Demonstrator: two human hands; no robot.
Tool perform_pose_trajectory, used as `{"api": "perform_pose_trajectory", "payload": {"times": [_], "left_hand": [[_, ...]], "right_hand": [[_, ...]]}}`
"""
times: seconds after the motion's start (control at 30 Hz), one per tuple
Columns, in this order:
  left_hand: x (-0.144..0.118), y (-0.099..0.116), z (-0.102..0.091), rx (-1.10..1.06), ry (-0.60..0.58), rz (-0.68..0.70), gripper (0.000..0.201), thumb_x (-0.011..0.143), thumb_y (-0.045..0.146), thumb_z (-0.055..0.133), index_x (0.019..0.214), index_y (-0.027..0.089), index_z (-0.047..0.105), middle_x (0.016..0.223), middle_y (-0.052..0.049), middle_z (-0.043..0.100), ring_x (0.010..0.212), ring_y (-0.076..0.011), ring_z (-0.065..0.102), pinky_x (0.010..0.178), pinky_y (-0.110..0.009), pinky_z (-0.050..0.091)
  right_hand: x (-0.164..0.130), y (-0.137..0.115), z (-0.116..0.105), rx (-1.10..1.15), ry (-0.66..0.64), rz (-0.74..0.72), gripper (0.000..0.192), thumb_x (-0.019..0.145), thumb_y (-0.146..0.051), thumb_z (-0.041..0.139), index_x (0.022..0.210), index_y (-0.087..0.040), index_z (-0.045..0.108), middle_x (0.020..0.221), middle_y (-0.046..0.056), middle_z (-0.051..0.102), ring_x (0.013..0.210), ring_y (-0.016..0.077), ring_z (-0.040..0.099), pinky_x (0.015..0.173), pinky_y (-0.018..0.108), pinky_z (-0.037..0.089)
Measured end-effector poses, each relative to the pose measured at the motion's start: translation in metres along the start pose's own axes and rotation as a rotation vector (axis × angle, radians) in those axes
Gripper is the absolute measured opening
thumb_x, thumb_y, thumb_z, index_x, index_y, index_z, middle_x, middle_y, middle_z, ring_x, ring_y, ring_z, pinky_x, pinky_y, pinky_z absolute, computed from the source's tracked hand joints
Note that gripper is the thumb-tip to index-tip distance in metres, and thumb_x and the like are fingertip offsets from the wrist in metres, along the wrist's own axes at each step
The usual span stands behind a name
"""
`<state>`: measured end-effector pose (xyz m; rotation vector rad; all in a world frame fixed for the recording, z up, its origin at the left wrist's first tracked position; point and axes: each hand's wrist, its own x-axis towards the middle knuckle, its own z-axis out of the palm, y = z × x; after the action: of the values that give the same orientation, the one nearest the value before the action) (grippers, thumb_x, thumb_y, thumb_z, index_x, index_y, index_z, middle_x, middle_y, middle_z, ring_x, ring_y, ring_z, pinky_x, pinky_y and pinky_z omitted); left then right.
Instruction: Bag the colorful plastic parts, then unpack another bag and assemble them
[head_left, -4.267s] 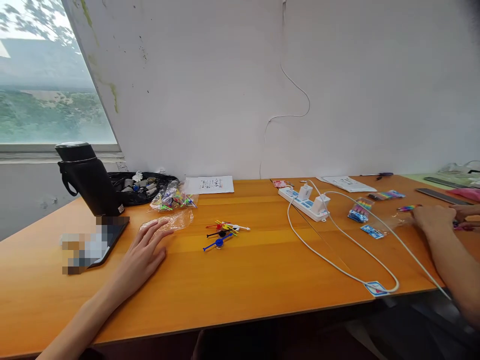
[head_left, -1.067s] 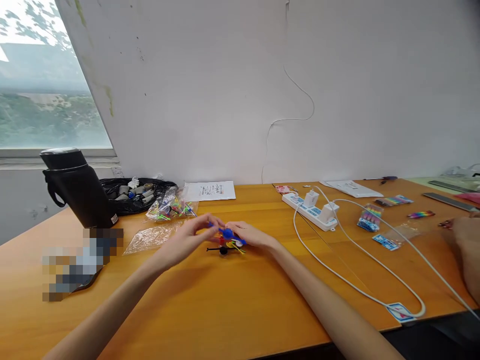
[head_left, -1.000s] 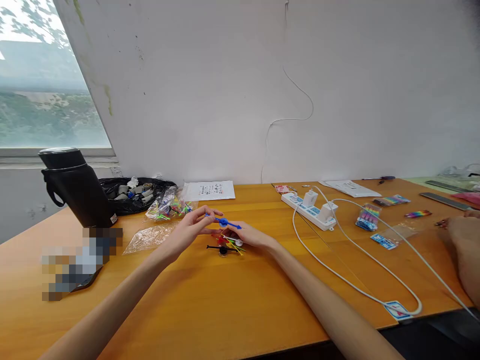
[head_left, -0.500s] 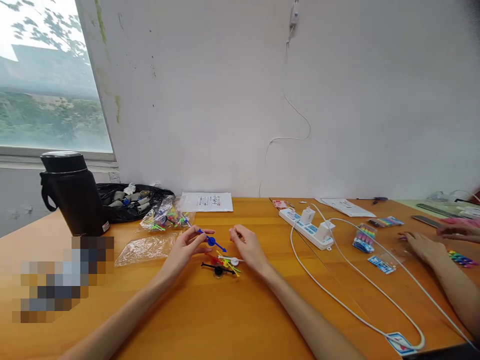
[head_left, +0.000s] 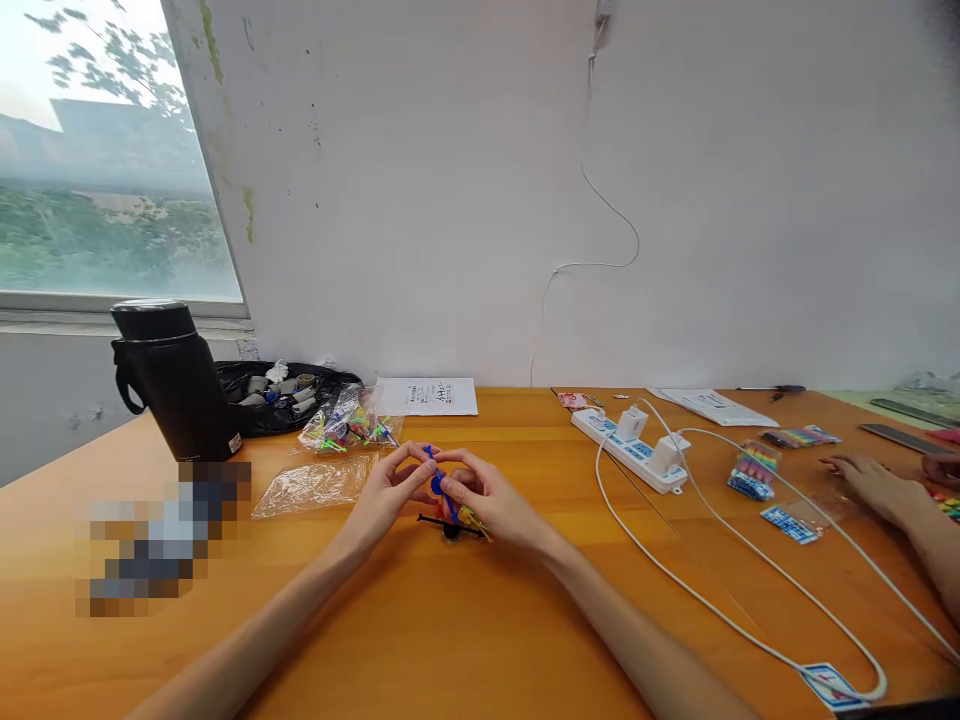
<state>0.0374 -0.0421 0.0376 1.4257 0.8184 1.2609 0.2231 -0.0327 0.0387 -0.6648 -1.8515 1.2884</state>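
Fingertips of the left hand (head_left: 390,492) and right hand (head_left: 487,497) pinched one blue pin (head_left: 438,483), each grip nearly closed, above an orange table (head_left: 465,640) by a white wall (head_left: 525,180).

- Desk (head_left: 465,640): orange wood, fills lower frame.
- Left: flask (head_left: 174,382), black bag (head_left: 281,385), clear bags (head_left: 315,485).
- Centre: paper (head_left: 427,396), black pick (head_left: 450,527).
- Right: power strip (head_left: 634,450), white cable (head_left: 720,590).

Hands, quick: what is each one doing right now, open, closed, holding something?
Left hand: closed, fingertips pinching the blue plastic pick.
Right hand: closed on the same blue plastic pick from the other side.
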Motion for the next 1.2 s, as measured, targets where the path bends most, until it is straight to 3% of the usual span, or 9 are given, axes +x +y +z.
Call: {"api": "perform_pose_trajectory", "payload": {"times": [0.1, 0.37, 0.47, 0.57, 0.73, 0.97, 1.2], "left_hand": [[0.0, -0.002, 0.001, -0.013, -0.001, 0.0, 0.03, 0.084, 0.046, 0.066, 0.084, 0.019, 0.054, 0.118, -0.004, 0.058, 0.085, -0.0162, 0.066, 0.072, -0.031, 0.059], [0.003, -0.008, -0.004, 0.025, 0.036, 0.056, 0.029, 0.08, 0.039, 0.073, 0.081, 0.019, 0.053, 0.107, -0.004, 0.061, 0.101, -0.0188, 0.062, 0.084, -0.029, 0.051], [0.003, -0.009, -0.003, -0.067, -0.087, -0.028, 0.025, 0.085, 0.043, 0.068, 0.093, 0.02, 0.06, 0.097, -0.003, 0.064, 0.087, -0.0175, 0.064, 0.082, -0.032, 0.051], [0.001, -0.012, 0.0, -0.173, -0.231, -0.112, 0.032, 0.088, 0.042, 0.065, 0.111, 0.021, 0.062, 0.092, -0.004, 0.065, 0.086, -0.0177, 0.064, 0.087, -0.033, 0.049], [-0.001, -0.012, 0.003, -0.285, -0.257, -0.147, 0.032, 0.088, 0.041, 0.066, 0.11, 0.018, 0.06, 0.078, -0.001, 0.06, 0.076, -0.0151, 0.06, 0.078, -0.03, 0.046], [-0.001, -0.004, -0.005, -0.001, -0.273, -0.054, 0.026, 0.093, 0.044, 0.059, 0.09, 0.02, 0.05, 0.071, 0.004, 0.052, 0.068, -0.0111, 0.051, 0.068, -0.024, 0.04], [-0.001, -0.003, -0.004, 0.122, -0.356, -0.031, 0.034, 0.097, 0.051, 0.046, 0.087, 0.019, 0.047, 0.075, -0.002, 0.063, 0.064, -0.0122, 0.052, 0.061, -0.025, 0.041]], "right_hand": [[0.002, 0.006, -0.002, 0.125, -0.036, 0.037, 0.048, 0.09, -0.051, 0.061, 0.129, -0.024, 0.053, 0.072, -0.002, 0.061, 0.067, 0.0134, 0.056, 0.071, 0.03, 0.046], [0.001, 0.005, -0.002, 0.191, -0.116, 0.118, 0.047, 0.085, -0.046, 0.07, 0.122, -0.022, 0.054, 0.079, 0.001, 0.068, 0.07, 0.0132, 0.059, 0.073, 0.029, 0.046], [0.002, 0.002, -0.002, 0.264, -0.081, 0.134, 0.045, 0.085, -0.044, 0.07, 0.119, -0.023, 0.052, 0.08, 0.001, 0.069, 0.068, 0.0122, 0.058, 0.068, 0.026, 0.044], [0.001, -0.002, -0.004, 0.3, -0.029, 0.14, 0.042, 0.084, -0.043, 0.072, 0.115, -0.023, 0.051, 0.073, -0.001, 0.067, 0.066, 0.0116, 0.058, 0.064, 0.023, 0.039], [-0.003, -0.009, -0.003, 0.343, -0.094, 0.164, 0.042, 0.086, -0.045, 0.07, 0.115, -0.023, 0.05, 0.081, 0.002, 0.07, 0.074, 0.013, 0.061, 0.072, 0.026, 0.041], [0.0, -0.002, 0.001, 0.355, -0.115, 0.164, 0.041, 0.086, -0.048, 0.069, 0.113, -0.025, 0.049, 0.088, 0.002, 0.068, 0.083, 0.0161, 0.063, 0.077, 0.029, 0.043], [0.002, 0.004, 0.004, 0.409, -0.15, 0.137, 0.031, 0.097, -0.05, 0.05, 0.094, -0.019, 0.049, 0.078, 0.002, 0.063, 0.078, 0.0166, 0.064, 0.08, 0.031, 0.045]]}}
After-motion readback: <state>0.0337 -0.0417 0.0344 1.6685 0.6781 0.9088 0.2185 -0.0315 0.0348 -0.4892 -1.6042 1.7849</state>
